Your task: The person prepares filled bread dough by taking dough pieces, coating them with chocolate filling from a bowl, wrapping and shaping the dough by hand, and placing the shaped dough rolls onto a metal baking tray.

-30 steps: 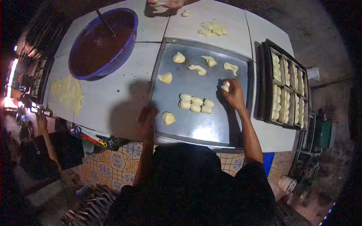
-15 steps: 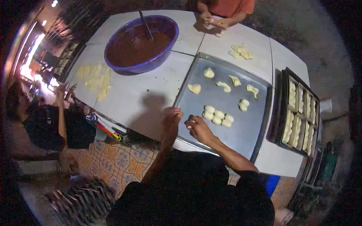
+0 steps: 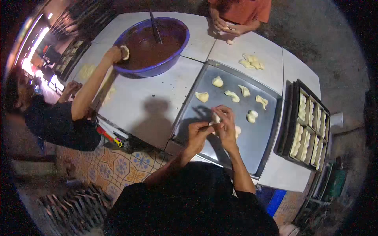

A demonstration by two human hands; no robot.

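Observation:
Both my hands meet over the near part of a wide metal tray. Between the fingers of my right hand is a small pale piece of dough. My left hand pinches at the same piece from the left. Beneath them a cluster of round dough balls is mostly hidden by my fingers. Farther up the tray lie several loose dough pieces, irregular and twisted, and a joined pair of balls.
A purple basin of brown filling holds a long-handled utensil. At left, a co-worker's hand holds dough over its rim. Across the table, another person's hands work dough. Dough pieces and dark loaf pans of dough stand right.
My hands have moved from the tray's left edge to above the dough balls, now together on a piece of dough. The left co-worker's arm has reached to the basin.

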